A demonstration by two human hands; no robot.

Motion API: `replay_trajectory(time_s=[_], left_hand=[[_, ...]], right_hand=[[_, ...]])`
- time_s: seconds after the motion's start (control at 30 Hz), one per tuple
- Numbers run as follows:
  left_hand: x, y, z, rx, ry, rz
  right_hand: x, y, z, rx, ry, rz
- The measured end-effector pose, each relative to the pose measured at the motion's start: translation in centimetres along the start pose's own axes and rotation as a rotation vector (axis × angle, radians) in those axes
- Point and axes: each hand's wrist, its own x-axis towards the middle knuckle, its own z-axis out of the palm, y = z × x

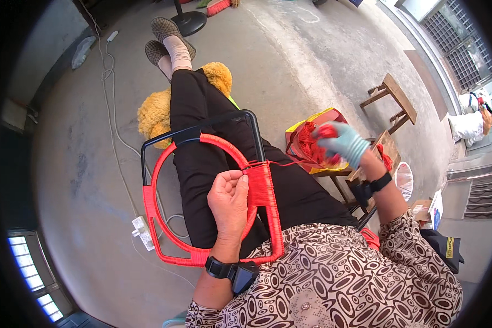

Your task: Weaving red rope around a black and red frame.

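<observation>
A black metal frame (199, 121) with a round inner ring lies across my lap, much of it wrapped in red cord (260, 186). At the wrapped band joining ring and outer bar, my left hand (228, 205) is bare and closed, thumb and fingers pinching the band's edge. My right hand (345, 145), in a light blue glove, is away to the right, blurred by motion. Its fingers are closed around a red bundle of cord (327, 132). A single taut strand runs from the top of the band to that hand.
Below my right hand, a red and yellow bag (296, 136) holds more red cord. A wooden stool (397, 101) stands beyond it. Yellow plush (155, 113) lies under my legs. A power strip (142, 232) with white cables rests on the floor at the left.
</observation>
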Motion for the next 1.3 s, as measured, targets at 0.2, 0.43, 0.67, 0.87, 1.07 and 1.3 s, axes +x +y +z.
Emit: replay_trajectory(time_s=[0.2, 0.43, 0.67, 0.87, 1.07, 1.3], left_hand=[[-0.1, 0.0, 0.0, -0.053, 0.022, -0.053], [0.1, -0.4, 0.0, -0.027, 0.013, 0.014], [0.6, -0.2, -0.6, 0.043, -0.090, 0.044], [0.0, 0.2, 1.2, -0.063, 0.030, 0.093], [0.2, 0.2, 0.1, 0.001, -0.080, -0.091], [0.1, -0.2, 0.0, -0.001, -0.086, -0.060]], right_hand=[[-0.9, -3.8, 9.1, 0.260, -0.483, 0.017], [-0.8, -4.0, 9.9, 0.102, -0.389, -0.176], [-1.1, -3.5, 9.9, 0.098, -0.405, -0.210], [-0.7, -3.4, 10.1, 0.014, -0.384, -0.265], [-0.2, -3.0, 8.1, 0.245, -0.544, -0.086], [-0.2, -2.0, 8.6, 0.909, -0.328, -0.190]])
